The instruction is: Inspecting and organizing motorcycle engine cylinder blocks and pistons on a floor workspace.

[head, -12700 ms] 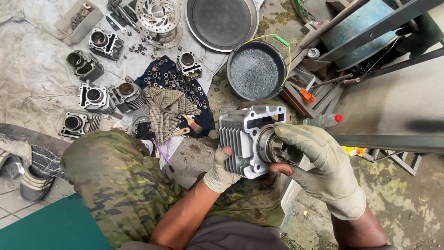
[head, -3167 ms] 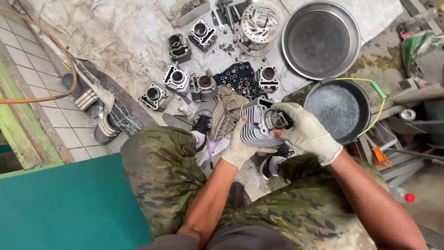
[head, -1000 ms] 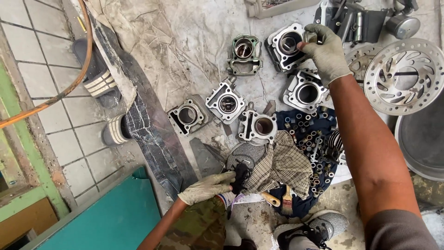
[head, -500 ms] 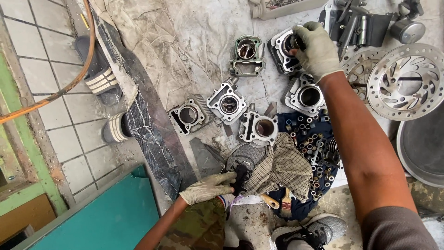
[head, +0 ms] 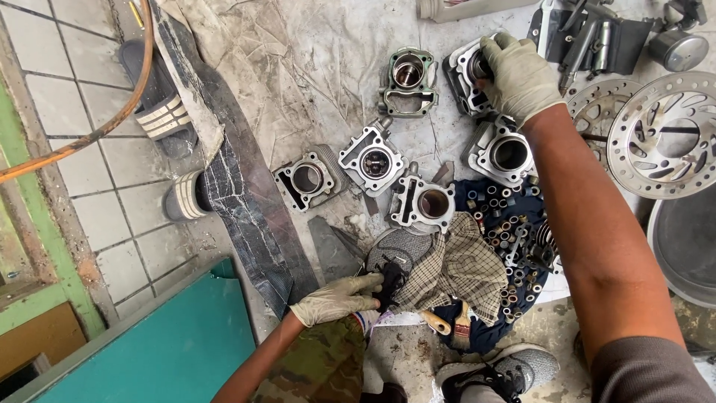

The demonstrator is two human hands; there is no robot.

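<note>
Near the sheet's [head: 313,45] near edge, the left hand [head: 337,298] is lying with fingers loosely curled beside a dark tool [head: 388,277] — grip unclear. Farther off, the right hand [head: 517,75] is clamping a cylinder [head: 462,69] — toward the sheet's far edge.
</note>
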